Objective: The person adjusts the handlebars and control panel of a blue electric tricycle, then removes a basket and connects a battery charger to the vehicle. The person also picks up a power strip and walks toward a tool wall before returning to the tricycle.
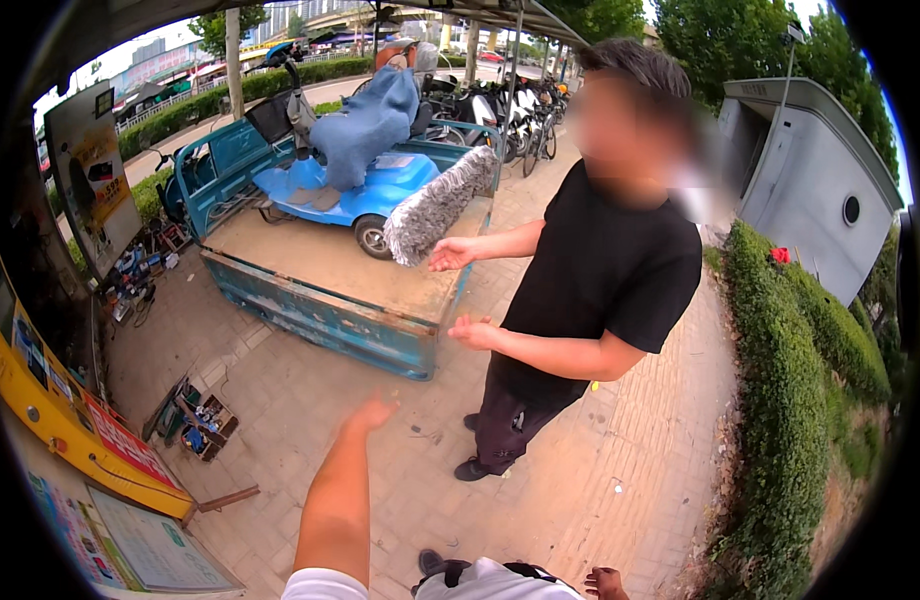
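My left arm reaches forward over the paving, and my left hand (372,411) is smeared, so its fingers cannot be made out. Nothing shows in it. Low at the bottom edge hangs my right hand (606,583), fingers loosely bent and a little apart, holding nothing that I can see. Facing me stands a person in a black T-shirt (620,260), both hands out with palms turned up. Beyond my left hand is a blue flatbed cargo tricycle (320,318). On its bed sits a blue scooter (355,200) draped with cloth, and a grey fluffy cover (438,205) is nearby.
A box of tools (212,425) lies on the ground at the left, near a yellow cabinet (75,405). Metal scraps (140,285) are piled farther back. A green hedge (780,420) borders the right. Parked scooters and bicycles (520,115) line the back.
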